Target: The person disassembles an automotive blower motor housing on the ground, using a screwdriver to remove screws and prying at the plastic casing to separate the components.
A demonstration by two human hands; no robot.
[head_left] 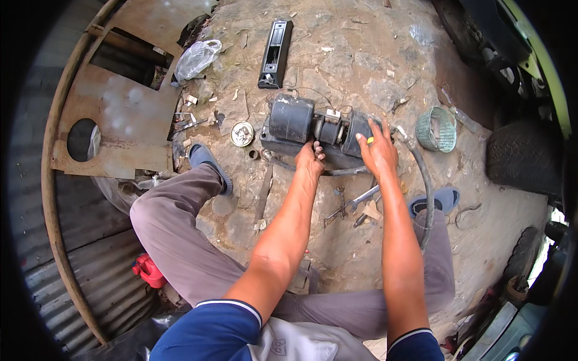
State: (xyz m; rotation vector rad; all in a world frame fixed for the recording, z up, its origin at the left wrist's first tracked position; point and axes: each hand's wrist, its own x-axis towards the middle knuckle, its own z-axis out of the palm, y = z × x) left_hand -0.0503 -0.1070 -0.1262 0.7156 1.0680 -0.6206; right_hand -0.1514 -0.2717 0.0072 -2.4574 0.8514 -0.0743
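Note:
A dark grey motor-and-pump unit (293, 120) lies on the stone ground in front of me. My left hand (309, 159) is closed at the unit's near edge, by its middle; I cannot see what its fingers pinch. My right hand (379, 150) rests with fingers spread on the right end of the unit, and a small yellow-tipped object shows between its fingers. A black hose (426, 186) curves from the unit's right end back toward my right leg. Wrenches (363, 197) lie on the ground between my forearms.
A black rectangular cover (276, 53) lies beyond the unit. A round tin (242, 133) and a plastic bag (196, 59) sit to the left, a green basket (436, 129) to the right. Rusty sheet metal (123, 114) is at left, tyres (522, 157) at right, a red can (149, 271) by my left thigh.

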